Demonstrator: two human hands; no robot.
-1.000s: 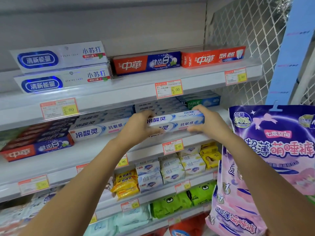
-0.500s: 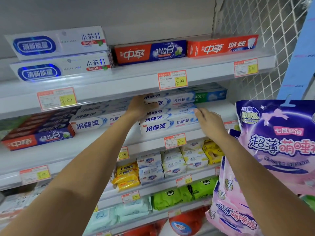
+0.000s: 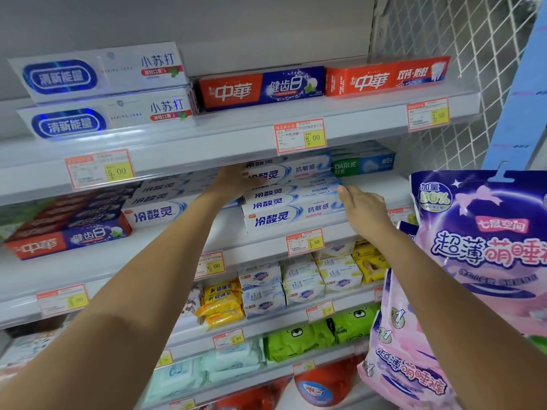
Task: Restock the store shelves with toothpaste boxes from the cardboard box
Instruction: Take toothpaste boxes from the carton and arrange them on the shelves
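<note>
Stacked toothpaste boxes [image 3: 293,214] lie lengthwise along the second shelf's [image 3: 103,261] front edge, between both hands. Left hand [image 3: 233,183] covers the upper left end, grip unclear; right hand [image 3: 365,208], fingers straight, presses the right end.

1. On the top shelf [image 3: 236,134], two stacked boxes [image 3: 103,93] lie at the left, a middle box [image 3: 262,87] sits beside them, and an end box [image 3: 384,75] lies at the right.
2. On the second shelf [image 3: 177,247], a stack of toothpaste boxes [image 3: 293,214] sits at the front edge, right of centre.
3. The left hand [image 3: 233,182] touches the stack's left end, high up. The right hand [image 3: 364,208] touches its right end, lower down.
4. A Darlie box [image 3: 362,165] lies behind and right of the stack.
5. A near row of boxes [image 3: 159,208] runs front to back left of the stack, with a far row [image 3: 68,229] left of it.
6. Soap packs [image 3: 302,282] sit on the shelf beneath the stack.
7. Hanging bags [image 3: 485,247] sit right of the shelves, nearer the camera.
</note>
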